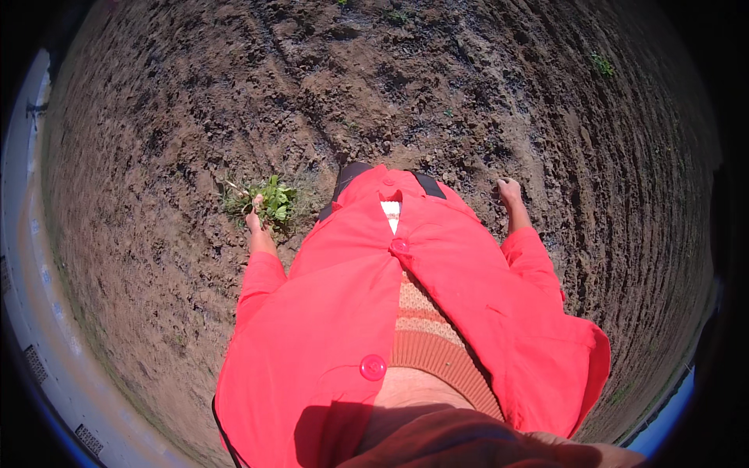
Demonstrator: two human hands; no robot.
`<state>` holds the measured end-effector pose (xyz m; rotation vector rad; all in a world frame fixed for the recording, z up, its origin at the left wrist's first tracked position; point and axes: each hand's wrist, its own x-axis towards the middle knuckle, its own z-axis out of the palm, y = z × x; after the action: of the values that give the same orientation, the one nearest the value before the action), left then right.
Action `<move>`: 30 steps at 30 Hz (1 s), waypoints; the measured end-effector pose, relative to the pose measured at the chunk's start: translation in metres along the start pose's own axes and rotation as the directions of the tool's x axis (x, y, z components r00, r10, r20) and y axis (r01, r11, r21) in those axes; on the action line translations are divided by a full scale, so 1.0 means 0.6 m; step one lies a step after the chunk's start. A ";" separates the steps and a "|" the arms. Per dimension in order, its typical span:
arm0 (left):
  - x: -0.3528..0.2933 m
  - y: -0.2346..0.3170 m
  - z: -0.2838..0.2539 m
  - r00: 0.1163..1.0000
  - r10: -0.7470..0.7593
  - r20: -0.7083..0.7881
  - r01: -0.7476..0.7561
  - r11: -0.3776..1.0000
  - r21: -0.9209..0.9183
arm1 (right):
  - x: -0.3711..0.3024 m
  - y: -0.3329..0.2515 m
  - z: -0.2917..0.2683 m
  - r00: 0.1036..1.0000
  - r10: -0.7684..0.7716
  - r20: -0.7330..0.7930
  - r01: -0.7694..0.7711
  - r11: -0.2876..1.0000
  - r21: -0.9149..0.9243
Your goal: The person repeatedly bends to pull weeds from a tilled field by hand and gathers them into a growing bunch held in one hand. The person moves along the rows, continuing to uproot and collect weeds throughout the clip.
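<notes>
My left hand (254,218) is closed around a bunch of uprooted-looking leafy green weeds (276,199), held out at my left side above the soil. Broad bright leaves stick out to the right of the fingers, and thin pale stems or roots show on the left. On the other side, my right hand (509,190) hangs beside my hip with its fingers curled in. Whatever it may hold is hidden. Both arms wear the sleeves of a red buttoned coat (460,288), which covers much of the lower middle.
Brown, cloddy soil (374,86) surrounds me, with furrow lines running along the right. A small green plant (601,65) grows at the far right, and tiny sprouts dot the ground. A pale paved strip (58,351) curves along the left rim.
</notes>
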<state>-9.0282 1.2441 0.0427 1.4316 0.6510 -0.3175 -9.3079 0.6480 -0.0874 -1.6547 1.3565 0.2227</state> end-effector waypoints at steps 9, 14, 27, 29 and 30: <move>0.210 0.060 0.124 0.941 -0.086 -0.328 0.089 0.996 -0.006 | 0.110 -0.486 0.113 0.917 -0.207 0.342 0.138 0.967 0.215; 0.436 0.174 0.261 0.954 -0.060 -0.292 0.085 0.994 0.074 | 0.297 -0.474 0.130 0.961 -0.234 0.149 0.242 0.969 -0.040; 0.666 0.482 0.858 0.973 -0.136 0.187 0.107 0.982 0.159 | 0.468 -0.642 0.145 0.988 0.101 0.115 -0.112 0.989 0.098; 0.703 0.482 0.925 0.962 -0.144 0.231 0.092 0.971 0.222 | 0.518 -0.670 0.138 0.987 0.118 0.106 -0.126 0.990 0.070; 0.722 0.483 0.966 0.959 -0.143 0.243 0.079 0.963 0.256 | 0.552 -0.684 0.133 0.987 0.122 0.101 -0.128 0.990 0.058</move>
<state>-8.3913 0.7950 0.0260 1.5557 0.4900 -0.6835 -8.8103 0.4595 -0.1227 -1.4886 1.3807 0.3256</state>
